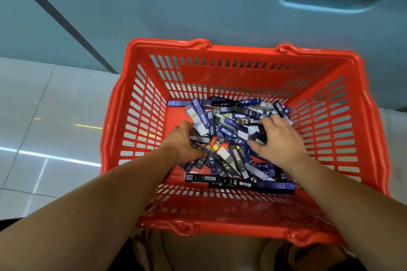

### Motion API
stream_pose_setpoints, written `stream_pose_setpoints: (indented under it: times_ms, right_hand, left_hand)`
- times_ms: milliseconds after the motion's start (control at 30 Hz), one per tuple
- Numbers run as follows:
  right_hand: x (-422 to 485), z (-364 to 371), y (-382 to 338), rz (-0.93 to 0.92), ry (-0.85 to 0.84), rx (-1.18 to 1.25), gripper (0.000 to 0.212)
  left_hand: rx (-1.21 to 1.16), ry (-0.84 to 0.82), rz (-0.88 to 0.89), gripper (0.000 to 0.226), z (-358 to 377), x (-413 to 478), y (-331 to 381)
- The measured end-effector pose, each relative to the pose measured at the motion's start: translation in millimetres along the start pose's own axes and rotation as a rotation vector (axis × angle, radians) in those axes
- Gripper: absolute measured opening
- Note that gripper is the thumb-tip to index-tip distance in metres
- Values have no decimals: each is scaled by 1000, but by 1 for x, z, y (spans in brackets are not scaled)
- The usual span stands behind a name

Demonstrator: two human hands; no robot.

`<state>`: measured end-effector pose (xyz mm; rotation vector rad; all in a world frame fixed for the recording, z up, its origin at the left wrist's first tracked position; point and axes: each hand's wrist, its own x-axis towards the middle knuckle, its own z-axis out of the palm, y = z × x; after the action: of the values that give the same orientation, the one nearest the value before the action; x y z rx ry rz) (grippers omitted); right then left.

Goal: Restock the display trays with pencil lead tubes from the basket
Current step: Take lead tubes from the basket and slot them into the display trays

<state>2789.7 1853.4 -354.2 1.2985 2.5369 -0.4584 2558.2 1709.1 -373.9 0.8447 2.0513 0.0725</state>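
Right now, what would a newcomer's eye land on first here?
The bright red basket dominates the middle of the frame. A jumbled pile of dark blue and black pencil lead tubes covers its bottom. The left hand and right hand both reach into the pile from the near side.

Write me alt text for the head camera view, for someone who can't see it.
A person's left hand and right hand dig into a loose pile of dark blue and black pencil lead tubes at the bottom of a red plastic basket. Whether either hand holds a tube is unclear; pale floor tiles show to the basket's left.
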Motion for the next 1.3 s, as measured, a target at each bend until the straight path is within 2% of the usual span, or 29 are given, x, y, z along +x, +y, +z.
stream_pose_setpoints:
  times_ms: [67,133,267,367,433,533,633,767,900,1033,1100,1167,1300]
  right_hand:
    - [5,0,-4,9,97,39,76]
    - [11,0,-6,106,144,105,87]
    - [25,1,-2,360,83,352,117]
    - [36,1,3,353,-3,420,129]
    - [41,2,4,354,-38,418,130]
    - [45,1,8,350,-43,300,126]
    - [45,-1,10,336,-46,198,124]
    - [48,-5,11,326,-100,205,119]
    - [45,-6,8,252,-124,111,123]
    - [46,1,2,94,-58,95,122]
    - [50,2,-1,97,-83,132,122]
    - [54,1,-1,95,-116,105,121]
    - [59,-5,1,102,-202,50,119]
  left_hand:
    - [-92,6,-6,85,-1,-1,0]
    - [-136,75,-8,85,0,-2,2]
    - [-158,332,-74,96,-3,6,14]
    - [137,422,26,109,-14,21,24]
    - [319,367,126,120,-21,34,24]
    - [393,254,101,130,-24,46,18]
    - [478,215,91,127,-23,47,17]
    - [578,166,95,122,-20,49,19]
    - [434,160,82,110,-11,47,27]
    - [-184,109,-71,92,3,47,42]
    - [-345,107,-121,102,8,47,52]
    - [-408,110,-142,112,11,50,56]
    - [-503,35,-173,114,11,48,62]
